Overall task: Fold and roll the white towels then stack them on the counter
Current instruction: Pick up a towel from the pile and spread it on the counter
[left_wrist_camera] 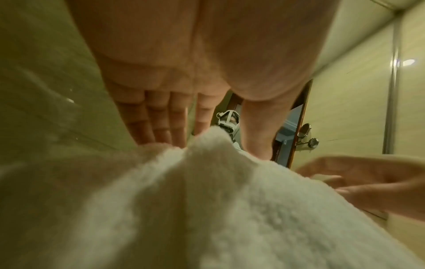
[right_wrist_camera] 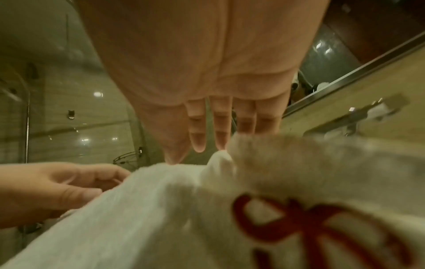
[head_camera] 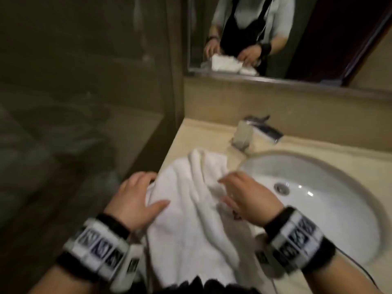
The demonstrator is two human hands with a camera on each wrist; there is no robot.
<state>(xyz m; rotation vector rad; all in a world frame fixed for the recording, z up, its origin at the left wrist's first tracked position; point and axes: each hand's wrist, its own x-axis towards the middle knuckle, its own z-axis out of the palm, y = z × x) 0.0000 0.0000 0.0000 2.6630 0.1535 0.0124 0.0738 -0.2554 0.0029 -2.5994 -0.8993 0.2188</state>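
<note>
A white towel lies rumpled on the beige counter left of the sink, and its near end hangs over the front edge. My left hand is at the towel's left edge, with its thumb lying on top. In the left wrist view its fingers are straight and their tips touch a raised fold of the towel. My right hand rests on the towel's right side. Its fingers are straight against a bunched ridge. A red embroidered mark shows on the towel under that wrist.
A white sink basin is set in the counter just right of the towel, and a chrome faucet stands behind it. The mirror on the back wall reflects the person and the towel. A glass partition bounds the counter's left end.
</note>
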